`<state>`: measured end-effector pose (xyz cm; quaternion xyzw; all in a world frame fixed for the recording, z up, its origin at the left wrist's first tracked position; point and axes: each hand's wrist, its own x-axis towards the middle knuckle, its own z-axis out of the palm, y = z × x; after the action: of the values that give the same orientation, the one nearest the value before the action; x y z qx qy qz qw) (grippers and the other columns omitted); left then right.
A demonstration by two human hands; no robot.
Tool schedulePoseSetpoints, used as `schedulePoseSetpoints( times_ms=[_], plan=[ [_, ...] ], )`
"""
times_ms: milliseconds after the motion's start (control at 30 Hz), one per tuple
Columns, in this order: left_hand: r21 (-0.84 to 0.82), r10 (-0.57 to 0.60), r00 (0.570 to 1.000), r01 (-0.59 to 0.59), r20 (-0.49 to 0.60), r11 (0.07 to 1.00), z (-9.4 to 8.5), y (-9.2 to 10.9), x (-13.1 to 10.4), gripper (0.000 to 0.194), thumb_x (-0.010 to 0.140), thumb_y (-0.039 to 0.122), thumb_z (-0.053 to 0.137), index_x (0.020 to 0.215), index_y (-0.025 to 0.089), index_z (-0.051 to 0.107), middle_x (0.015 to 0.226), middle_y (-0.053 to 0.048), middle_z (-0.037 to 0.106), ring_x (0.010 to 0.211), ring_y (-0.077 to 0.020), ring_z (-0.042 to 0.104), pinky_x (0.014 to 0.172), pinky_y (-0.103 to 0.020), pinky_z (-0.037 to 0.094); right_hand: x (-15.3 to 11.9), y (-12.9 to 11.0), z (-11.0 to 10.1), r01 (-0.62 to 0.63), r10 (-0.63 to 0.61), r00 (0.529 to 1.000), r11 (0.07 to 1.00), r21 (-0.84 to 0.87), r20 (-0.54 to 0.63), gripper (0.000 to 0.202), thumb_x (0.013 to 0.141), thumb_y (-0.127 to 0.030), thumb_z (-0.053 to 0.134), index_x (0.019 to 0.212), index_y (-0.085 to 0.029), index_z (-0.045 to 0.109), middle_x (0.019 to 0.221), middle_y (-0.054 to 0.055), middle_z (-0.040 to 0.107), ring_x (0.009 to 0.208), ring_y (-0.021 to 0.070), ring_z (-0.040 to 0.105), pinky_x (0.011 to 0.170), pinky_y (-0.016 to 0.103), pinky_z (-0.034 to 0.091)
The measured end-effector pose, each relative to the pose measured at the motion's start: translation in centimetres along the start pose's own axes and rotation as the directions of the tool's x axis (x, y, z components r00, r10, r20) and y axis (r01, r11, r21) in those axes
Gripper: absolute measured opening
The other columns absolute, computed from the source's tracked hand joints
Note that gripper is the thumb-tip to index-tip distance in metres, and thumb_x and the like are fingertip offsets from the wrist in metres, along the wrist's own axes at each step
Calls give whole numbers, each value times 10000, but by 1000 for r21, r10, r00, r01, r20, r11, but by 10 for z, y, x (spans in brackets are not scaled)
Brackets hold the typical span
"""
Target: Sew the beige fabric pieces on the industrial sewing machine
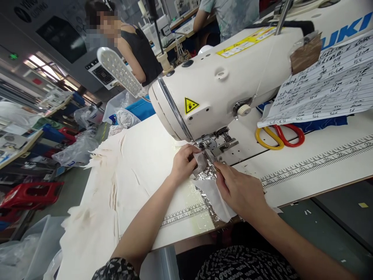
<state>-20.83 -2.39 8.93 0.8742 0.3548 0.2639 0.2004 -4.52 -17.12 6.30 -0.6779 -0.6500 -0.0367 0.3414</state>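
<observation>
A piece of white fabric (215,194) hangs from the needle area of a white sewing machine (230,85) toward the table's front edge. My left hand (184,162) pinches the fabric's upper left part, close beside the presser foot (211,146). On the other side, my right hand (240,188) is closed on the fabric's right edge just in front of the foot. Its fingertips are partly hidden by the hand. Shiny clear tape (205,174) covers the table surface under the fabric.
Scissors with yellow and red handles (279,137) lie right of the needle, under a handwritten paper sheet (323,81). Printed rulers (314,163) run along the table. A torn white covering (101,194) spreads at left. Beyond the machine sits a person in a black top (140,50).
</observation>
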Motion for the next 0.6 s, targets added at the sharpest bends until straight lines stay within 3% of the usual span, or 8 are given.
schedulePoseSetpoints(
  times_ms=[167, 367, 600],
  plan=[
    [13, -2, 1000, 2, 4, 1000, 0, 0, 0, 118, 872, 121, 680, 907, 221, 733, 974, -48, 767, 933, -203, 740, 817, -327, 607, 1, 0, -1, 32, -32, 998, 999, -5, -60, 351, 1056, -202, 457, 1189, -155, 779, 922, 26, 847, 576, 130, 716, 488, 256, 387],
    [49, -1, 999, 2, -32, 999, 2, 6, 2, 168, 839, 85, 672, 894, 240, 706, 950, -41, 745, 922, -214, 722, 813, -340, 612, 4, 3, -3, 56, -55, 997, 998, 9, -49, 390, 1050, -209, 439, 1272, -164, 757, 897, 58, 844, 573, 159, 717, 498, 252, 421],
    [205, -88, 995, 78, 40, 976, 7, 13, 7, 207, 792, 123, 720, 963, 240, 716, 1014, -56, 731, 995, -250, 695, 795, -333, 598, -3, 22, 18, 107, -99, 989, 992, 71, -110, 401, 1018, -254, 459, 1304, -246, 741, 985, 55, 849, 620, 198, 760, 512, 255, 523]
  ],
)
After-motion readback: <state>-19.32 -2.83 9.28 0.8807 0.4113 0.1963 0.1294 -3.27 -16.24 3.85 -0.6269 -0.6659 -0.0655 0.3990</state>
